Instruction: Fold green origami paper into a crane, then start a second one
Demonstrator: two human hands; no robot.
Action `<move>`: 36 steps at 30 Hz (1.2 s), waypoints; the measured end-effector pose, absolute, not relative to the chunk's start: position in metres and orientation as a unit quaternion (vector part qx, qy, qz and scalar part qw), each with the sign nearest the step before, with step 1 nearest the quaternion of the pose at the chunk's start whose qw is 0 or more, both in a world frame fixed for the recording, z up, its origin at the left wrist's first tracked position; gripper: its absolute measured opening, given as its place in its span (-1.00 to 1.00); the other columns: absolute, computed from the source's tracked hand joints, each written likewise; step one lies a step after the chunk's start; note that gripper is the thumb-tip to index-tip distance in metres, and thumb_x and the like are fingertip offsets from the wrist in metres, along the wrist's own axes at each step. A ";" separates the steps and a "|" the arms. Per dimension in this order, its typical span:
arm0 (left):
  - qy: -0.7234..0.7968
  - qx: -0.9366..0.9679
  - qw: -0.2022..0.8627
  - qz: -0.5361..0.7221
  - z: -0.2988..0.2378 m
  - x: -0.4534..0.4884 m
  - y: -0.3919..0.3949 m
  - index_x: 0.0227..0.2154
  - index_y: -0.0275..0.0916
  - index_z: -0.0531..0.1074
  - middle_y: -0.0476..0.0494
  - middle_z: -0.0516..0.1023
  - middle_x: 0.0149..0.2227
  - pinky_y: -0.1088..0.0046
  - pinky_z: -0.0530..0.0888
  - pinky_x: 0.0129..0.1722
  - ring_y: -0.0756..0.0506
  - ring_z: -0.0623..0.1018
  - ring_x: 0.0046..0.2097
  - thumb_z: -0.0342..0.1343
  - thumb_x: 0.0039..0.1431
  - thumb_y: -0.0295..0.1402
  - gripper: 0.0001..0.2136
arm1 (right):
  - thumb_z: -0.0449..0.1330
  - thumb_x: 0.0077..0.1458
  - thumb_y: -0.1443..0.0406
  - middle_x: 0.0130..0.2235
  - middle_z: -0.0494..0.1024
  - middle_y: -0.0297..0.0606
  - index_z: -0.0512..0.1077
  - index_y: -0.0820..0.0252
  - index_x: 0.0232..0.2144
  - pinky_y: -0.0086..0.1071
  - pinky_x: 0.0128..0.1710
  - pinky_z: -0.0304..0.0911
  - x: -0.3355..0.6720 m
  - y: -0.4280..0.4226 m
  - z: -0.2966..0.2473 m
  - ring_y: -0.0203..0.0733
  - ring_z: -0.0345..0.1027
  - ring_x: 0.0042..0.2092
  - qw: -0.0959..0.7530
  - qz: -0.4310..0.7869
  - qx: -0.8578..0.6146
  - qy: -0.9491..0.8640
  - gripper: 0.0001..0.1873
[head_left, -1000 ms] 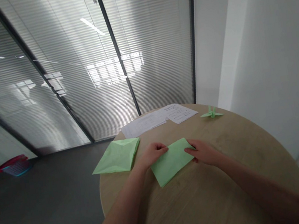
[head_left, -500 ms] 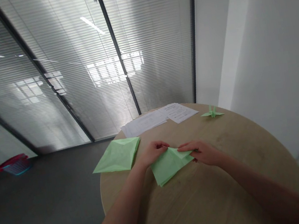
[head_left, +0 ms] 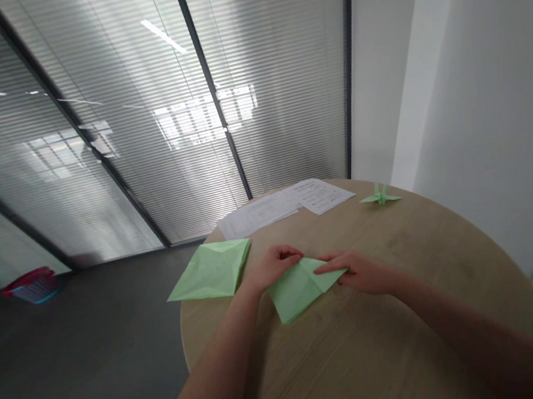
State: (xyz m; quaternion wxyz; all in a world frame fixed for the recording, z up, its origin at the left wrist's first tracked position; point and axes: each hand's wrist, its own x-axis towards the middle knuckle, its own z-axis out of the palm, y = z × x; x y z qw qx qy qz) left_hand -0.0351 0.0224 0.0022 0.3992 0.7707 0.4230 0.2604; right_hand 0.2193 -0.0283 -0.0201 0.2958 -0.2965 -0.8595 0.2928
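Midway across a round wooden table (head_left: 418, 324), a person's left hand (head_left: 277, 266) pinches the far corner of a folded green paper sheet (head_left: 295, 296). The right hand (head_left: 362, 272) closes finger and thumb on the sheet's turned-over flap. The paper looks thin, light and limp, likely to crease or tear, and best held at edges and corners; a second green sheet (head_left: 211, 270) and a paper crane (head_left: 380, 195) lie apart.
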 end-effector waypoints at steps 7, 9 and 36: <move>0.402 0.785 0.384 0.272 -0.001 -0.035 0.025 -0.24 -0.32 0.60 -0.18 0.63 -0.27 0.44 0.38 -0.31 -0.08 0.51 -0.30 0.12 0.14 -0.23 -0.72 | 0.27 0.11 0.24 0.05 0.48 -0.13 0.45 0.03 0.11 -0.21 0.04 0.29 0.219 -0.034 -0.017 -0.07 0.44 -0.02 0.260 0.269 -0.300 -0.877 -0.52; 0.400 0.785 0.385 0.275 -0.001 -0.034 0.025 -0.25 -0.32 0.59 -0.18 0.63 -0.27 0.44 0.38 -0.30 -0.08 0.51 -0.29 0.12 0.14 -0.23 -0.72 | 0.28 0.11 0.22 0.05 0.50 -0.13 0.41 0.02 0.14 -0.16 0.07 0.26 0.220 -0.034 -0.017 -0.03 0.42 0.01 0.261 0.260 -0.310 -0.876 -0.48; 0.396 0.737 0.463 0.292 0.006 -0.031 0.018 -0.12 -0.31 0.55 -0.16 0.60 -0.30 0.46 0.36 -0.32 -0.05 0.50 -0.32 0.18 0.07 -0.29 -0.68 | -0.10 0.23 -0.19 -0.19 0.62 -0.10 0.55 0.09 -0.17 -0.01 0.04 0.33 0.219 -0.023 -0.027 0.07 0.47 -0.05 0.423 0.473 -0.455 -0.625 -0.37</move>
